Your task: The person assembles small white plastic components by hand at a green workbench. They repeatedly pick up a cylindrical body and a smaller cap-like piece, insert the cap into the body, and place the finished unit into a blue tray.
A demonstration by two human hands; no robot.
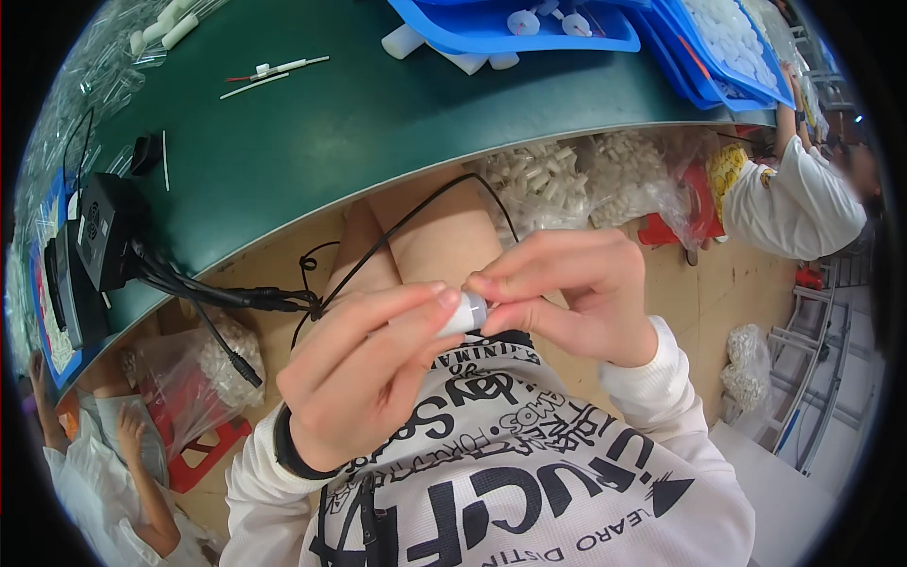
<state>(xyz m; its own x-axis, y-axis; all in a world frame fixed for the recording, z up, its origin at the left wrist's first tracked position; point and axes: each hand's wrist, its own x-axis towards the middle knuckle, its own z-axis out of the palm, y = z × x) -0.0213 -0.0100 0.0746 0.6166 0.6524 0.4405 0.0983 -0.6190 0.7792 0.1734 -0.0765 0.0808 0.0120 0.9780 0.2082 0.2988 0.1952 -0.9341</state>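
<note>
In front of my chest, over my lap, I hold a short white plastic cylinder (460,318) with a grey end. My left hand (364,369) is closed around its body, fingers hiding much of it. The thumb and forefinger of my right hand (581,293) are pinched together right at the grey end. Whether a small part sits between those fingertips is hidden.
A green table (312,123) curves ahead, bearing thin white sticks (274,76), blue trays (529,33) of white parts and a black device (102,231) with cables. Bags of white parts (543,184) lie beneath. Co-workers sit right (794,203) and left (113,472).
</note>
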